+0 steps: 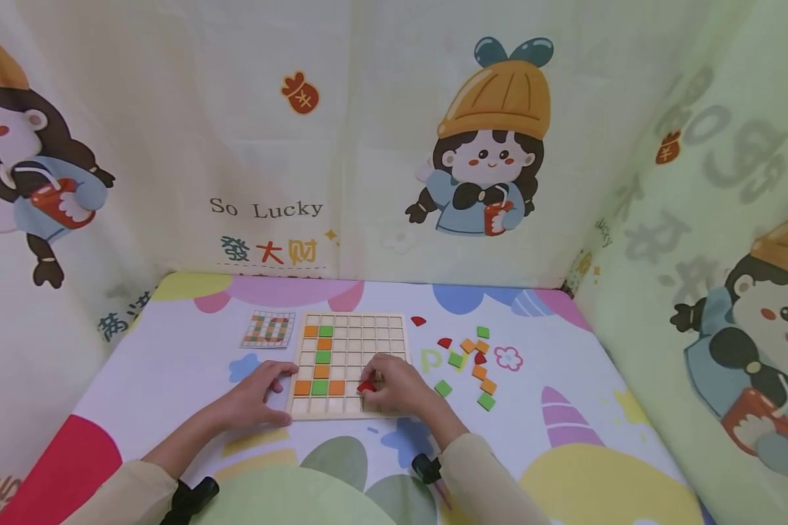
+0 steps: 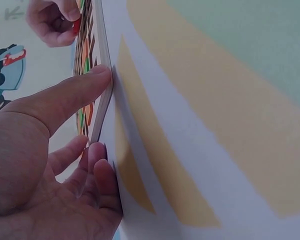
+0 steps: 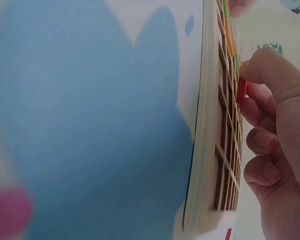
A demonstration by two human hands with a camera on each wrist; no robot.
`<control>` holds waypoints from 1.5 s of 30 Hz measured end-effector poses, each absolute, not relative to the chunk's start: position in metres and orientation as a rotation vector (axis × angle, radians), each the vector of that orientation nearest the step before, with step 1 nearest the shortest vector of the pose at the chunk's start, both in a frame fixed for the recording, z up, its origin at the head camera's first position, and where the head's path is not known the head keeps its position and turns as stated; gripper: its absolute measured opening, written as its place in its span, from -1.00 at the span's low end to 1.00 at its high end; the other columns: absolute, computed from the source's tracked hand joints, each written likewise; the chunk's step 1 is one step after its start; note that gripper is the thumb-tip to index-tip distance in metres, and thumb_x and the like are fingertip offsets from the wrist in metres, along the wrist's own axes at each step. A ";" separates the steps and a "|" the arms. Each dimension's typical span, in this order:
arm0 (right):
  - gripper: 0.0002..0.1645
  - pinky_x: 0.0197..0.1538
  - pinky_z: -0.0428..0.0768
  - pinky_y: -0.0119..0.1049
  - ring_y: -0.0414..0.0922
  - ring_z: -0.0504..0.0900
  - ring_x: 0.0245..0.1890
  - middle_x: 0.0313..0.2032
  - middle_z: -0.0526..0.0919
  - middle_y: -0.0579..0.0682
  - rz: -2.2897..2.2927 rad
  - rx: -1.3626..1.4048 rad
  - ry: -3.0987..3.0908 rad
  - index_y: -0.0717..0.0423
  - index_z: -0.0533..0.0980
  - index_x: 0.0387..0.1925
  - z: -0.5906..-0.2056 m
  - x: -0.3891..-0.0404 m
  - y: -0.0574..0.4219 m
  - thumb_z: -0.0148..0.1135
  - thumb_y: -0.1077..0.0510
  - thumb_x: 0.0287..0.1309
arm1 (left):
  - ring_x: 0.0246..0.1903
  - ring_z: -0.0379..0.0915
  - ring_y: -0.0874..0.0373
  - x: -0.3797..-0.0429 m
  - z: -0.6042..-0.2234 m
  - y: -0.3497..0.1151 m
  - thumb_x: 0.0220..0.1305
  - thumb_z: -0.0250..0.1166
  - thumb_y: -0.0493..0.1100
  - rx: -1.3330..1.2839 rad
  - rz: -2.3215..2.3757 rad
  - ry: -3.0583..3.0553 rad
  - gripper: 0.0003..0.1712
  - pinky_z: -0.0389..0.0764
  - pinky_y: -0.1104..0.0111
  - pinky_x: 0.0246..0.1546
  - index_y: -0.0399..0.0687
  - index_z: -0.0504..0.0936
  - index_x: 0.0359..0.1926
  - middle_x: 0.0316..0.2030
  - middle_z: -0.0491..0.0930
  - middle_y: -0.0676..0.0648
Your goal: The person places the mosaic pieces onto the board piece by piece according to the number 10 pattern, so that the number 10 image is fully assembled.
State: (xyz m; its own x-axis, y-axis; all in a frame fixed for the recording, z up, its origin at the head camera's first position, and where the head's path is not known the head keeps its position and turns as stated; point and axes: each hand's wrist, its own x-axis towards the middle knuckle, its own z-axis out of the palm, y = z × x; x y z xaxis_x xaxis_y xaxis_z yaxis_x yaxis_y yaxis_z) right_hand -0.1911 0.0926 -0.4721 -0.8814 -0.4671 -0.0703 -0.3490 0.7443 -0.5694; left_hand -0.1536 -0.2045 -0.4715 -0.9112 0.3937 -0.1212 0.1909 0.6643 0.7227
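A wooden grid board lies on the table, with orange and green square tiles in several cells of its left part. At its lower left edge, my left hand rests with thumb and fingers spread along the rim. In the left wrist view the thumb touches the board's side. My right hand pinches a red quarter-round tile between thumb and fingertips over the lower right cells. The right wrist view shows this red tile edge-on, tilted up from the grid; its lower edge is partly hidden.
A small pattern card lies left of the board. To the right are scattered loose tiles: green squares, orange squares and red quarter-rounds. A printed cloth hangs behind the table.
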 end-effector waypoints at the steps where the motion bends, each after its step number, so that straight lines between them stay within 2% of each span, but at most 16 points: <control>1: -0.83 -0.34 0.50 -0.46 -0.29 0.45 -0.28 -0.35 0.49 -0.31 -0.828 -0.649 2.734 -0.26 0.56 -0.35 -0.472 -0.192 0.091 0.41 0.00 0.00 | -0.10 0.25 0.10 -0.153 -0.472 -0.205 -0.09 0.56 -0.01 0.472 1.090 2.616 -0.05 0.37 0.45 -0.24 -0.10 0.30 0.30 0.06 0.32 -0.09; 8: -0.83 -0.25 0.48 -0.47 -0.30 0.44 -0.26 -0.32 0.50 -0.31 -0.770 -0.673 2.768 -0.23 0.56 -0.35 -0.475 -0.197 0.081 0.41 -0.06 0.03 | -0.09 0.25 0.12 -0.154 -0.474 -0.204 -0.09 0.56 -0.02 0.451 1.066 2.634 -0.05 0.36 0.47 -0.23 -0.07 0.29 0.31 0.07 0.33 -0.06; 16: -0.72 -0.22 0.47 -0.47 -0.33 0.44 -0.31 -0.32 0.51 -0.29 -0.724 -0.712 2.806 -0.18 0.59 -0.28 -0.475 -0.200 0.077 0.39 -0.19 0.05 | -0.08 0.24 0.13 -0.155 -0.474 -0.202 -0.10 0.56 -0.02 0.410 1.037 2.639 -0.06 0.36 0.46 -0.24 -0.02 0.30 0.30 0.04 0.32 -0.04; 21: -0.78 -0.04 0.54 -0.34 -0.27 0.49 -0.16 -0.16 0.54 -0.28 -0.791 -0.738 2.765 -0.19 0.60 -0.12 -0.468 -0.197 0.084 0.29 0.01 0.17 | -0.08 0.24 0.13 -0.155 -0.473 -0.201 -0.10 0.56 -0.01 0.406 1.024 2.642 -0.05 0.37 0.45 -0.22 -0.02 0.30 0.31 0.04 0.33 -0.03; 24: -0.72 0.07 0.54 -0.28 -0.25 0.48 -0.03 -0.01 0.55 -0.28 -0.788 -0.782 2.723 -0.24 0.60 -0.08 -0.467 -0.197 0.088 0.23 0.13 0.17 | -0.07 0.24 0.12 -0.155 -0.472 -0.201 -0.10 0.56 -0.01 0.402 1.026 2.640 -0.05 0.38 0.44 -0.23 -0.01 0.30 0.31 0.04 0.33 -0.04; 28: -0.65 0.08 0.54 -0.31 -0.25 0.48 0.04 0.06 0.55 -0.27 -0.777 -0.852 2.670 -0.26 0.62 -0.05 -0.469 -0.198 0.092 0.17 0.18 0.19 | -0.07 0.24 0.12 -0.154 -0.473 -0.202 -0.11 0.56 -0.01 0.398 1.029 2.638 -0.05 0.37 0.44 -0.23 -0.01 0.30 0.31 0.04 0.32 -0.03; 35: -0.67 0.00 0.53 -0.44 -0.32 0.48 -0.04 -0.01 0.55 -0.33 -0.784 -0.933 2.635 -0.25 0.62 -0.01 -0.471 -0.198 0.091 0.17 0.16 0.26 | -0.06 0.23 0.11 -0.153 -0.471 -0.202 -0.10 0.56 -0.01 0.398 1.039 2.628 -0.04 0.36 0.43 -0.23 -0.03 0.29 0.32 0.04 0.32 -0.05; 45: -0.78 -0.10 0.51 -0.47 -0.33 0.47 -0.19 -0.19 0.58 -0.31 -0.775 -0.850 2.680 -0.19 0.67 -0.12 -0.471 -0.195 0.084 0.31 0.09 0.19 | -0.08 0.23 0.10 -0.153 -0.470 -0.203 -0.08 0.55 -0.01 0.417 1.051 2.619 -0.06 0.35 0.42 -0.22 -0.03 0.30 0.31 0.02 0.32 -0.06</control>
